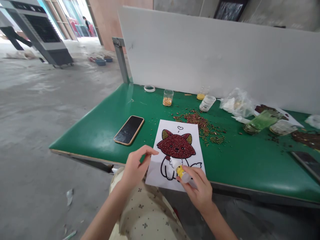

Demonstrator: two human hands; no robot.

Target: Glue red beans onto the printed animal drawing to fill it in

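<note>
Apparently applying glue to the unfilled chest of the fox picture (176, 146), laid across the front edge of the worktop (92, 130); probably calling for a steady squeeze inside the outline. Gripping the white-and-yellow glue bottle (181, 172) nozzle-down in the right hand (199, 189), near its base. Holding nothing in the left hand (138, 163), loosely bent over the picture's left edge.

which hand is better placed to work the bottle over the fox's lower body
The right hand, I'd judge: it grips the bottle, tilted with its nozzle end over the fox drawing. The left hand, apparently empty, is by the left edge of the paper.
</note>
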